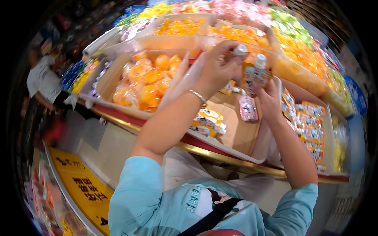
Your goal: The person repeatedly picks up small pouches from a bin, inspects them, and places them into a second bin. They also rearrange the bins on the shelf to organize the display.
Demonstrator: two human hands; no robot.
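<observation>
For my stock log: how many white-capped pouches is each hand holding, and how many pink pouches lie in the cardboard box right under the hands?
White-capped pouch in left hand: 1
White-capped pouch in right hand: 1
Pink pouch in cardboard box: 1
Total: 3

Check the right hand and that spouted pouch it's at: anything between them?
Nothing visible. The right hand already grips the spouted pouch from below, above the cardboard bin. The left hand holds a second white cap just beside it, not in between.
</observation>
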